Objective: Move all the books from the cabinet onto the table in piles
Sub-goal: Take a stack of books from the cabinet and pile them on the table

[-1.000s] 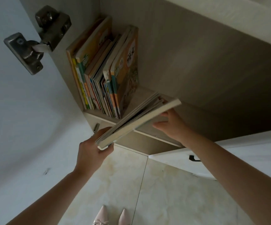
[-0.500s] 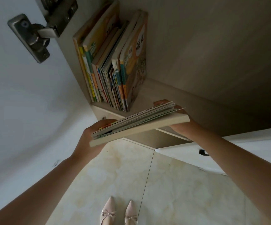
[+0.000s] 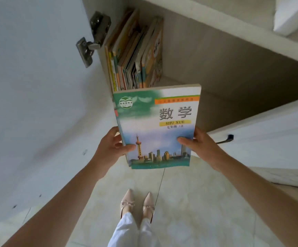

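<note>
A stack of books [image 3: 158,122] is in front of me, its top cover a blue-green maths textbook showing a city skyline. My left hand [image 3: 111,148] grips the stack's left edge and my right hand [image 3: 200,147] grips its right edge, thumbs on the cover. Behind the stack, several more books [image 3: 135,57] stand upright at the left end of the cabinet shelf [image 3: 216,97]. The lower part of that row is hidden by the held stack.
The white cabinet door [image 3: 37,86] stands open at my left, with a metal hinge [image 3: 92,40] near the shelf. Another white door with a dark handle [image 3: 225,139] is open at the right. Tiled floor [image 3: 198,202] and my shoes [image 3: 137,205] are below.
The stack has come out from the shelf toward me and tipped up, so its cover now faces me. Both hands have shifted to the lower side edges.
</note>
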`<state>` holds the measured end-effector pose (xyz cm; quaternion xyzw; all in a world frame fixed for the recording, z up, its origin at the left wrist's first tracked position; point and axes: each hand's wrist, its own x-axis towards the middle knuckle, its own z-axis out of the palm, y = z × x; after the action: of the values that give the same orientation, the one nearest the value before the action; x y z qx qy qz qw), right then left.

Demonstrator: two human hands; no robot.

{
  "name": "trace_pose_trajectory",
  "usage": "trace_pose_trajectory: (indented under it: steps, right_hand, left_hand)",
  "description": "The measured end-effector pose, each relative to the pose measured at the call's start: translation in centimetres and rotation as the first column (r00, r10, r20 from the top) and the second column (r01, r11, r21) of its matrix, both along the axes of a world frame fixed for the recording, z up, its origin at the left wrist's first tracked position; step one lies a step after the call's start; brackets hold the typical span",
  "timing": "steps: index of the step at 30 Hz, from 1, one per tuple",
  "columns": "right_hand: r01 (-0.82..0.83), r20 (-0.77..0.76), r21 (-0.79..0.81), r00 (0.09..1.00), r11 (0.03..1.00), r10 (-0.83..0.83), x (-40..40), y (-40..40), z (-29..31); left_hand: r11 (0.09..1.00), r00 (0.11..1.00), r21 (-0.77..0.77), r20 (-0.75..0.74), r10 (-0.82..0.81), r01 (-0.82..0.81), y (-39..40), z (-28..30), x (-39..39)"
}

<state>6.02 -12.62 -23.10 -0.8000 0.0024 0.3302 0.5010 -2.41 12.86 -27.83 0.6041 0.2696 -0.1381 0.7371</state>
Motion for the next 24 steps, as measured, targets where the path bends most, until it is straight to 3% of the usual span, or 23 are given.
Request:
trace_pose_trajectory:
  steps: [7,12,19,24]
  right_hand:
    - [0.329,-0.194,0.162,0.935,0.930,-0.297,-8.6,0.4,7.9]
    - [0.414,-0.225,0.175,0.900,0.893,-0.373,-12.3,1.2,12.4]
    - [0.408,-0.250,0.174,0.899,0.896,-0.360,-15.3,1.6,16.0]
    - [0.244,-0.171,0.102,0.959,0.964,-0.225,-16.2,1.7,17.3]
  left_hand:
    - [0.983,0.985,-0.095,-0.076,0.153,-0.160,-1.5,8.9,-6.6]
    - [0.958,0.964,-0.114,-0.042,0.261,-0.264,-2.2,14.8,-10.1]
    - [0.939,0.939,0.041,-0.038,0.343,-0.341,-3.6,19.9,-14.1]
    - [0.875,0.876,0.052,-0.012,0.483,-0.482,-6.5,22.7,-17.5]
